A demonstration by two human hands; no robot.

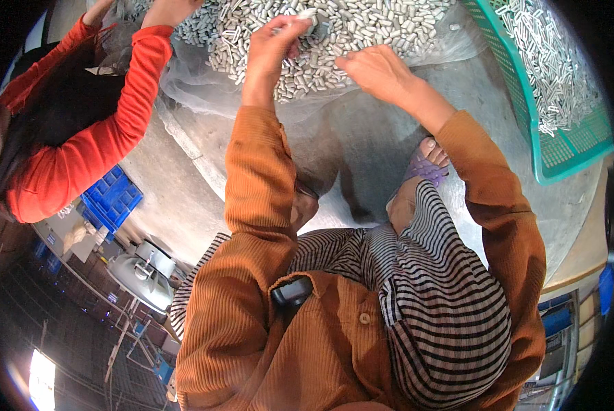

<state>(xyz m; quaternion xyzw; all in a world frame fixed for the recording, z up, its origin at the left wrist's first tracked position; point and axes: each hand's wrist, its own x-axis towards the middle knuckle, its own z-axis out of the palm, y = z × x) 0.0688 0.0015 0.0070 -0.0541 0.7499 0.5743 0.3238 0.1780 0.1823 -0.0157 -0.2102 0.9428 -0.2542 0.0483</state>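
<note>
Countless small pale grey cylindrical pellets (334, 41) heap on clear plastic sheeting (183, 89); left hand (276, 41) pinches several, right hand (372, 68) rests spread.

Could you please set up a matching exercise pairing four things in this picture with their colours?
Things:
1. basket holding small pale cylinders, on the right
2. crate on the floor, on the left
3. sleeves of the person whose left hand and right hand work in the heap of pale pieces
4. sleeve of the co-worker

Colours:
A. red
B. teal green
C. rust orange
D. blue

Pairs: 1-B, 2-D, 3-C, 4-A
</note>
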